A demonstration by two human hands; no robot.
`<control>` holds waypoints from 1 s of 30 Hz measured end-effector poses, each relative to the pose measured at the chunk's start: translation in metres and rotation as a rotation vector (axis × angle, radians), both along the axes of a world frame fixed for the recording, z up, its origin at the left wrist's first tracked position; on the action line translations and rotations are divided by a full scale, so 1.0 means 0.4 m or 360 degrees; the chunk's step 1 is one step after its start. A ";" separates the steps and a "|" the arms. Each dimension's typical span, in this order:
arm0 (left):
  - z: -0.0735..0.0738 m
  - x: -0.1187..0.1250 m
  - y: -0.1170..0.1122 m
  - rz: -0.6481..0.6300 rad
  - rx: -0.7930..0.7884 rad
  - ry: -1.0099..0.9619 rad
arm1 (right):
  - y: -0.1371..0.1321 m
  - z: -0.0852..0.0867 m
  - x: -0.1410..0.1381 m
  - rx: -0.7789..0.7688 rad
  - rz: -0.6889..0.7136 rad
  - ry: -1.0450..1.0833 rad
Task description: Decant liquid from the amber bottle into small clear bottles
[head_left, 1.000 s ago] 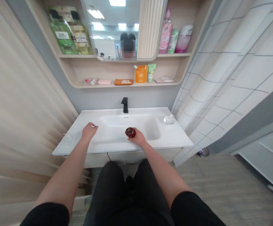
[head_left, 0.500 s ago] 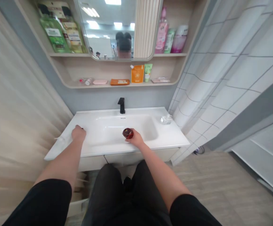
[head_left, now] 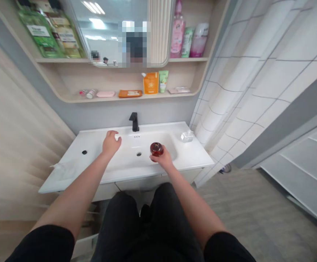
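Note:
My right hand (head_left: pixel 164 158) is wrapped round a glossy dark red-brown jar (head_left: pixel 156 148), held over the right part of the white sink basin (head_left: pixel 131 160). A small gold mark shows on its rounded top. My left hand (head_left: pixel 111 144) is over the basin's left back edge, its fingers curved and thumb apart, with nothing clear between them. On the counter left of that hand lies a small round black thing (head_left: pixel 84 152), like a cap. Behind the basin stands a black faucet (head_left: pixel 134 122), and the dark drain (head_left: pixel 139 154) shows between my hands.
A clear box-like container (head_left: pixel 187 136) stands at the counter's right end; a crumpled clear item (head_left: pixel 61 169) lies at the left. Above hangs a shelf cabinet (head_left: pixel 73 98) holding bottles, an orange pouch (head_left: pixel 151 83) and a green tube (head_left: pixel 163 81). Curtains flank both sides.
My left hand has moved from the counter's left side toward the basin and opened, leaving the black cap-like thing behind. My right hand has shifted slightly right with the jar. The view has shifted.

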State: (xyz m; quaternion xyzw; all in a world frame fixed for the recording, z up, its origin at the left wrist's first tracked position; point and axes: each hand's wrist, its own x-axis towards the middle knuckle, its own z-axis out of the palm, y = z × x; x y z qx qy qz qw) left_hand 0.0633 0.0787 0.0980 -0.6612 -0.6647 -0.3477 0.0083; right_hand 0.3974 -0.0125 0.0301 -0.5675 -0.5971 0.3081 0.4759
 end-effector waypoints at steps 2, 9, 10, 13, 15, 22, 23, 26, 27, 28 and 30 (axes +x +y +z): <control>0.016 0.111 0.014 -0.0209 -0.0044 -0.0053 | -0.017 0.011 0.102 0.0033 -0.0085 0.0049; -0.027 0.577 0.069 -0.0860 -0.0581 -0.0402 | -0.057 0.017 0.469 0.0004 -0.0523 0.0086; -0.042 0.640 0.075 -0.0908 -0.0633 -0.0456 | -0.057 0.015 0.503 0.0003 -0.0553 0.0087; -0.086 0.802 0.096 -0.0953 -0.0732 -0.0636 | -0.053 0.002 0.573 -0.0037 -0.0600 0.0081; -0.109 0.889 0.119 -0.0938 -0.0748 -0.0738 | -0.053 -0.009 0.598 -0.0082 -0.0596 0.0088; -0.131 1.079 0.180 -0.0907 -0.0704 -0.0816 | -0.092 0.017 0.602 -0.0088 -0.0526 -0.0120; -0.132 1.086 0.177 -0.0889 -0.0714 -0.0766 | -0.096 0.024 0.597 -0.0082 -0.0551 -0.0153; -0.145 1.051 0.148 -0.0811 -0.0588 -0.0653 | -0.102 0.039 0.594 -0.0055 -0.0596 -0.0174; -0.152 1.020 0.131 -0.0789 -0.0520 -0.0645 | -0.106 0.042 0.599 -0.0049 -0.0589 -0.0166; -0.162 0.978 0.112 -0.0771 -0.0457 -0.0640 | -0.113 0.044 0.607 -0.0029 -0.0588 -0.0156; -0.186 0.870 0.067 -0.0729 -0.0371 -0.0633 | -0.139 0.050 0.627 0.0067 -0.0630 -0.0131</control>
